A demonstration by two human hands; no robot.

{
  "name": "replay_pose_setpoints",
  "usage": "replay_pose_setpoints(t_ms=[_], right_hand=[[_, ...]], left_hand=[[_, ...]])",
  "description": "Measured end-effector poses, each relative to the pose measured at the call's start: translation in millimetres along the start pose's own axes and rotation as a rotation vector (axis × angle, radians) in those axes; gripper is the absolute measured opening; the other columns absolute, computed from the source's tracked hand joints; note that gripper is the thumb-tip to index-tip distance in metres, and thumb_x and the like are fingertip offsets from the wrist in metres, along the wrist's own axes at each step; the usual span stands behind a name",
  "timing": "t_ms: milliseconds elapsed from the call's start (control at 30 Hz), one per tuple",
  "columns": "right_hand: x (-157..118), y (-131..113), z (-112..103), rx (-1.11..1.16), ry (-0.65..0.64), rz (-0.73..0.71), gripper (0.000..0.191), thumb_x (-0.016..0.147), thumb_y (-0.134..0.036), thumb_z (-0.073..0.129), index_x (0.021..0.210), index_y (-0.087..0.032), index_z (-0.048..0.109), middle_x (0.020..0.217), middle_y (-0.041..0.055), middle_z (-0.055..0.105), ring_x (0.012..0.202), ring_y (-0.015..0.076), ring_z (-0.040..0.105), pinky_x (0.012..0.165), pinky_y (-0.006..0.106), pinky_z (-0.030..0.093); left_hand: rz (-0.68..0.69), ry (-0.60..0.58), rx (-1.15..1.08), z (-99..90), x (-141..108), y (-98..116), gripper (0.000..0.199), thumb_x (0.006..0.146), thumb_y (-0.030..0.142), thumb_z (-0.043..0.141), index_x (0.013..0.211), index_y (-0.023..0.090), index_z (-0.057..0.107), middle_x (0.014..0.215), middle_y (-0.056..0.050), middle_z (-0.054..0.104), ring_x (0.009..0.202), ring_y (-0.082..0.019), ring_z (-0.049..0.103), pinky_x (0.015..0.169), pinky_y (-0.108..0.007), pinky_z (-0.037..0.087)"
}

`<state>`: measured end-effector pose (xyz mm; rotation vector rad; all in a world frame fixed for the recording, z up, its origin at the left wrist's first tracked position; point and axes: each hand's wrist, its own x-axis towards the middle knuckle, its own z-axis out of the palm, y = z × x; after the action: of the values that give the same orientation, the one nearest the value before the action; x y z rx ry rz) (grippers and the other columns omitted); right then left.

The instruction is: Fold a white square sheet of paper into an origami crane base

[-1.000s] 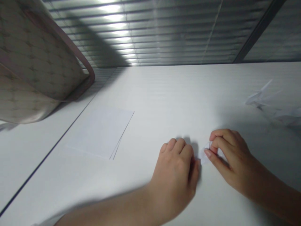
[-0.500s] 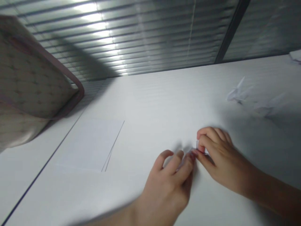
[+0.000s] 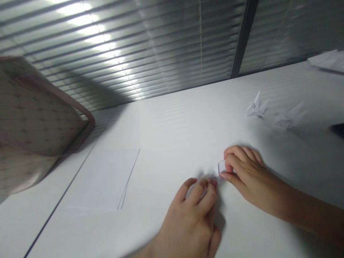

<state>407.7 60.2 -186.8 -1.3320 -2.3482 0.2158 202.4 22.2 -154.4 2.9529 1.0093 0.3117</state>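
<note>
R hand (image 3: 249,175) pinches a small folded white paper (image 3: 221,167) between its fingertips. Paper sticks out to the left of the grip, toward L hand (image 3: 191,222), which is just beside w/ curled fingers; too blurred to tell if it holds anything. Paper cranes (image 3: 257,107) lie further away, blank sheets (image 3: 103,179) to the left.

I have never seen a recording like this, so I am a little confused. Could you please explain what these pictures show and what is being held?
All the pictures come from one camera worn on a person's head, looking down at their bare hands. The right hand pinches a small folded white paper between thumb and fingers. The left hand is just beside it, with its blurred fingertips curled close by. On the white table lie a stack of white paper sheets, an origami crane and a second crane. A patterned fabric container shows at the left, with window blinds behind.
</note>
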Motion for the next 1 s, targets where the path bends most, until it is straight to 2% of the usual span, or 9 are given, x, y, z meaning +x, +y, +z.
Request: replay_pose_setpoints(t_ms=[100, 133, 200, 300, 367, 533, 600, 733, 1000], right_hand=[[0.8, -0.5, -2.2, -0.001, 0.028, -0.013, 0.008, 0.089, -0.018, 0.052, 0.082, -0.020, 0.052, 0.086, 0.0054, 0.057, 0.081, 0.0220, 0.053, 0.075, 0.041, 0.044], [0.7, -1.0, -3.7, 0.009, 0.048, -0.049, 0.006, 0.090, -0.016, 0.050, 0.087, -0.020, 0.054, 0.090, 0.0061, 0.060, 0.085, 0.0223, 0.055, 0.078, 0.041, 0.046], [-0.9, -2.3, -6.9, 0.040, 0.073, -0.178, 0.019, 0.092, -0.013, 0.046, 0.107, -0.019, 0.057, 0.108, 0.0074, 0.064, 0.104, 0.0217, 0.056, 0.091, 0.040, 0.046], [-7.3, -4.4, -9.4, 0.048, 0.008, -0.380, 0.043, 0.094, -0.012, 0.041, 0.136, -0.016, 0.043, 0.138, 0.0059, 0.052, 0.130, 0.0161, 0.043, 0.108, 0.033, 0.037], [-12.8, -5.1, -8.3, 0.002, -0.080, -0.409, 0.051, 0.093, -0.018, 0.044, 0.143, -0.014, 0.034, 0.147, 0.0046, 0.042, 0.134, 0.0143, 0.038, 0.111, 0.031, 0.035], [-20.1, -3.5, -5.5, -0.110, -0.167, -0.417, 0.062, 0.092, -0.026, 0.047, 0.148, -0.014, 0.023, 0.153, 0.0014, 0.026, 0.139, 0.0129, 0.030, 0.111, 0.031, 0.036], [-19.8, -3.1, -7.1, -0.142, -0.162, -0.416, 0.062, 0.092, -0.030, 0.047, 0.147, -0.015, 0.024, 0.153, 0.0012, 0.025, 0.138, 0.0136, 0.031, 0.109, 0.033, 0.039], [-18.3, -6.8, -12.2, -0.196, -0.104, -0.401, 0.061, 0.090, -0.038, 0.048, 0.144, -0.013, 0.033, 0.150, 0.0052, 0.032, 0.135, 0.0184, 0.038, 0.101, 0.038, 0.048], [-17.7, -17.5, -13.2, -0.216, 0.023, -0.386, 0.054, 0.088, -0.038, 0.050, 0.133, -0.009, 0.049, 0.142, 0.0071, 0.045, 0.128, 0.0198, 0.048, 0.096, 0.037, 0.048]], left_hand=[[-0.014, 0.003, -0.014, -0.1, -1.2, -0.2, 0.026, 0.079, 0.035, 0.062, 0.093, 0.015, 0.072, 0.121, -0.008, 0.063, 0.111, -0.026, 0.051, 0.105, -0.035, 0.031], [-0.015, 0.006, -0.020, 0.3, -1.9, -0.2, 0.029, 0.080, 0.034, 0.061, 0.097, 0.014, 0.072, 0.121, -0.008, 0.063, 0.111, -0.026, 0.052, 0.104, -0.035, 0.032], [-0.021, 0.008, -0.025, 1.8, -3.7, 0.1, 0.037, 0.080, 0.033, 0.060, 0.108, 0.011, 0.068, 0.121, -0.009, 0.063, 0.110, -0.027, 0.052, 0.103, -0.036, 0.034], [-0.030, 0.003, -0.031, 5.7, -5.8, 1.5, 0.040, 0.079, 0.033, 0.060, 0.111, 0.010, 0.066, 0.119, -0.009, 0.064, 0.109, -0.027, 0.053, 0.103, -0.036, 0.036], [-0.034, 0.010, -0.050, 7.6, -6.7, 3.2, 0.036, 0.079, 0.032, 0.059, 0.106, 0.011, 0.068, 0.118, -0.008, 0.064, 0.110, -0.027, 0.053, 0.103, -0.037, 0.037], [-0.097, 0.038, -0.127, 0.9, -11.5, 6.1, 0.042, 0.082, 0.020, 0.053, 0.121, 0.004, 0.059, 0.121, -0.011, 0.063, 0.115, -0.027, 0.051, 0.100, -0.036, 0.041], [-0.122, 0.139, -0.163, -4.7, -14.8, 3.2, 0.033, 0.084, 0.014, 0.054, 0.116, 0.009, 0.062, 0.114, -0.010, 0.065, 0.107, -0.023, 0.055, 0.092, -0.033, 0.046], [-0.351, 0.308, -0.263, -9.1, -14.8, -8.0, 0.023, 0.081, 0.008, 0.063, 0.100, 0.021, 0.067, 0.098, -0.006, 0.062, 0.093, -0.020, 0.053, 0.078, -0.030, 0.049], [-0.621, 0.175, -0.509, 4.4, 3.9, -10.4, 0.016, 0.074, 0.014, 0.074, 0.081, 0.024, 0.063, 0.095, -0.003, 0.059, 0.095, -0.022, 0.050, 0.081, -0.034, 0.047]])
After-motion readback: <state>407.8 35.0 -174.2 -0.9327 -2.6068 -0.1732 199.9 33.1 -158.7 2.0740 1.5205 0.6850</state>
